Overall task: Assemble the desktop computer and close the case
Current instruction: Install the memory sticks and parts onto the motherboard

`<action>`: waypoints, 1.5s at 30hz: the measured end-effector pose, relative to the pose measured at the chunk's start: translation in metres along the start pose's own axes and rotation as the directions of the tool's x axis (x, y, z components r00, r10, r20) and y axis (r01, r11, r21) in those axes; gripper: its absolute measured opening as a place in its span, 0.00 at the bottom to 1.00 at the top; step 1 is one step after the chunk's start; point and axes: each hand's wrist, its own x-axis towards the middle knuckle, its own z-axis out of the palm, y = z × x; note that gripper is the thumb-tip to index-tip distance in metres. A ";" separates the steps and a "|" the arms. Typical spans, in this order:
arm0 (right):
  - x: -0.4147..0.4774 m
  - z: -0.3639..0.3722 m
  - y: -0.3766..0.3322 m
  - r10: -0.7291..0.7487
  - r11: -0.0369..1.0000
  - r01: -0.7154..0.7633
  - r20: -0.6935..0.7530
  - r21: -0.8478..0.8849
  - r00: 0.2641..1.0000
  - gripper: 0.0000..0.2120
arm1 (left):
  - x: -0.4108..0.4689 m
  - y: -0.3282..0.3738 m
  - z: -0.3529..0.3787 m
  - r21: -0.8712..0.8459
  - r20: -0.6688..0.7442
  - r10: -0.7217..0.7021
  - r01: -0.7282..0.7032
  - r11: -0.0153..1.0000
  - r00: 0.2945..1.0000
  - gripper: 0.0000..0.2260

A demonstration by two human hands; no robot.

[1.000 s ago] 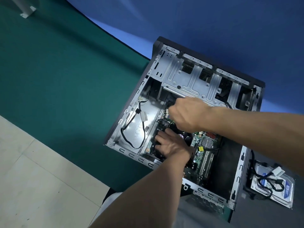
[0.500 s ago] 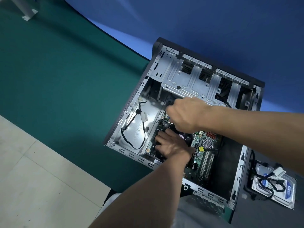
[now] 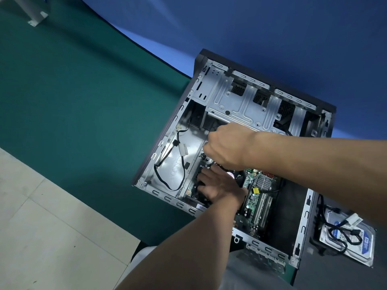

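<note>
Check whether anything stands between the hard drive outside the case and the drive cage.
Yes: the case's side rail and the right forearm cross that path; black cables lie on the hard drive.

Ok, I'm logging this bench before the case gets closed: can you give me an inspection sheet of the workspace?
Surface: green mat under the open computer case; blue backdrop behind.
Job's things: motherboard inside the case; hard drive lies outside it.
Clutter: nothing seen.
Hands: left hand rests on a dark part of the motherboard; right hand curled above, contents hidden.
Cables: black cable loose inside the case; second cable on the hard drive.
Surroundings: tiled floor, white stand foot.
</note>
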 end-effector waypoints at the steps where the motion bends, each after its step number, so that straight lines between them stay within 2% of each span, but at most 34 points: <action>1: 0.000 0.000 0.001 0.050 0.993 -0.051 0.013 0.105 0.999 0.10 | 0.000 0.000 -0.001 0.000 0.003 -0.006 0.006 1.000 1.000 0.50; 3: 0.003 -0.001 0.004 0.227 0.909 -0.242 0.084 0.340 0.970 0.04 | 0.000 0.000 -0.002 0.000 0.002 -0.016 0.016 1.000 1.000 0.49; 5: 0.004 -0.002 0.005 0.337 0.814 -0.370 0.154 0.448 0.929 0.09 | -0.001 0.000 -0.002 0.010 -0.007 -0.020 0.020 1.000 1.000 0.48; 6: 0.004 -0.002 0.006 0.330 0.797 -0.386 0.202 0.464 0.922 0.12 | -0.001 0.000 -0.002 0.011 -0.009 -0.023 0.023 1.000 1.000 0.48; 9: -0.004 -0.010 0.004 0.194 0.869 -0.300 0.286 0.394 0.938 0.16 | -0.001 0.001 -0.002 0.009 0.003 -0.022 0.022 1.000 1.000 0.48; 11: -0.008 -0.010 0.004 0.105 0.955 -0.180 0.298 0.237 0.949 0.14 | -0.001 0.001 -0.002 0.002 0.002 -0.020 0.020 1.000 1.000 0.47; 13: -0.010 -0.006 0.007 0.048 0.997 -0.059 0.177 0.059 0.983 0.05 | -0.002 0.001 -0.003 -0.010 -0.006 -0.019 0.019 1.000 1.000 0.46; 14: -0.010 -0.004 0.009 0.037 0.999 -0.038 0.113 0.004 0.993 0.04 | -0.002 0.001 -0.003 -0.008 -0.005 -0.018 0.018 1.000 1.000 0.46; 15: -0.011 -0.002 0.009 0.035 0.999 -0.035 0.071 0.001 0.997 0.07 | -0.002 0.001 -0.003 -0.001 0.001 -0.016 0.016 1.000 1.000 0.47; 16: -0.010 0.002 0.009 0.038 0.999 -0.039 0.049 0.027 0.998 0.11 | -0.002 0.001 -0.003 0.010 0.011 -0.013 0.013 1.000 1.000 0.49; 18: -0.006 0.005 0.006 0.125 0.972 -0.131 0.042 0.196 0.991 0.13 | -0.002 0.000 -0.003 0.029 0.026 -0.008 0.007 1.000 1.000 0.51; 20: 0.000 0.005 0.004 0.275 0.864 -0.287 0.091 0.414 0.957 0.05 | -0.001 0.000 -0.003 0.017 0.009 -0.018 0.018 1.000 1.000 0.49; 21: 0.001 0.002 0.004 0.327 0.804 -0.347 0.128 0.483 0.936 0.04 | -0.001 0.001 -0.004 0.010 0.002 -0.023 0.023 1.000 1.000 0.48; 23: 0.003 -0.004 0.008 0.314 0.761 -0.381 0.215 0.526 0.925 0.11 | -0.002 0.000 -0.004 0.014 -0.001 -0.020 0.020 1.000 1.000 0.46; 27: -0.001 -0.010 0.014 0.162 0.921 -0.246 0.278 0.303 0.947 0.08 | -0.001 0.000 -0.003 0.012 0.002 -0.018 0.018 1.000 1.000 0.45; 29: -0.004 -0.006 0.017 0.102 0.985 -0.127 0.203 0.113 0.974 0.02 | -0.002 0.000 -0.003 -0.006 -0.002 -0.025 0.025 1.000 1.000 0.45; 30: -0.005 -0.002 0.019 0.075 0.996 -0.081 0.135 0.043 0.988 0.04 | -0.002 0.000 -0.003 -0.012 -0.002 -0.023 0.023 1.000 1.000 0.45; 32: -0.006 0.008 0.020 0.042 0.999 -0.043 0.043 0.013 0.998 0.09 | -0.002 0.001 -0.002 -0.017 -0.001 -0.017 0.017 1.000 1.000 0.45; 33: -0.004 0.012 0.019 0.061 0.995 -0.063 0.026 0.079 0.998 0.12 | -0.002 0.000 -0.003 -0.016 0.001 -0.017 0.017 1.000 1.000 0.46; 35: 0.002 0.012 0.020 0.223 0.909 -0.242 0.095 0.339 0.970 0.15 | -0.001 0.000 -0.004 -0.012 0.006 -0.020 0.020 1.000 1.000 0.46; 37: 0.005 0.008 0.022 0.333 0.714 -0.416 0.250 0.563 0.909 0.12 | -0.002 -0.001 -0.004 -0.008 0.009 -0.015 0.015 1.000 1.000 0.46; 38: 0.005 0.005 0.023 0.345 0.641 -0.457 0.301 0.617 0.889 0.09 | -0.003 -0.001 -0.005 -0.002 0.007 -0.011 0.011 1.000 1.000 0.46; 39: 0.004 0.002 0.022 0.330 0.626 -0.462 0.324 0.628 0.887 0.07 | -0.004 0.000 -0.005 0.006 0.007 -0.008 0.008 1.000 1.000 0.46; 41: -0.001 -0.004 0.016 0.243 0.717 -0.408 0.345 0.566 0.907 0.13 | -0.004 0.000 -0.005 0.013 0.010 -0.014 0.014 1.000 1.000 0.47; 43: -0.006 -0.002 0.007 0.156 0.875 -0.282 0.323 0.392 0.933 0.16 | -0.004 0.000 -0.005 0.010 0.011 -0.019 0.019 1.000 1.000 0.47; 45: -0.007 0.004 0.001 0.072 0.980 -0.111 0.224 0.166 0.972 0.10 | -0.004 0.000 -0.003 0.032 0.008 -0.002 0.001 0.999 1.000 0.46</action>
